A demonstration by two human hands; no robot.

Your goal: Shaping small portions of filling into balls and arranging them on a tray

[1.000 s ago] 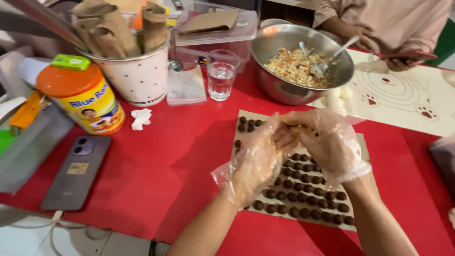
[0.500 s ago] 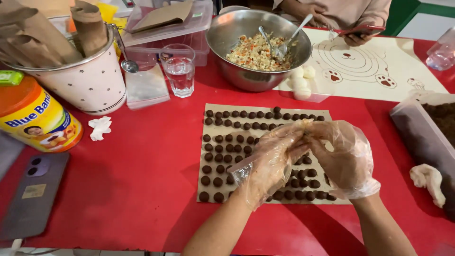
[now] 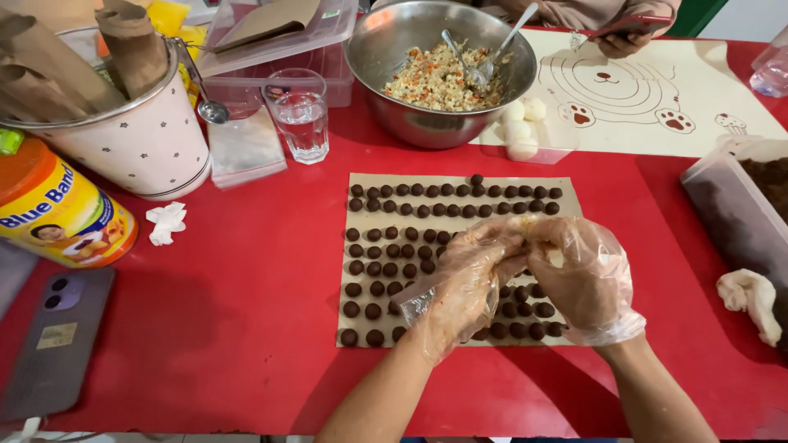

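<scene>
Both my hands wear loose clear plastic gloves and meet fingertip to fingertip above a tan paper sheet point(image 3: 361, 182) on the red table point(image 3: 246, 312). My left hand point(image 3: 464, 283) and my right hand point(image 3: 584, 279) pinch something small between them; it is hidden by the gloves. Several rows of small dark brown balls point(image 3: 386, 246) lie on the sheet. A steel bowl point(image 3: 386, 57) of crumbly pale mix with two spoons stands behind the sheet.
A white bucket point(image 3: 135, 143) with brown paper rolls, a yellow tin point(image 3: 53, 217), a phone point(image 3: 53, 340) and a water glass point(image 3: 301, 115) are on the left. A container of dark mix point(image 3: 739, 213) sits right. Another person's hand point(image 3: 624, 37) holds a phone over a bear-print mat point(image 3: 657, 98).
The view has shifted so the sheet and my hands sit more central. My gloved hands stay joined over the sheet, now lower and further right on it.
</scene>
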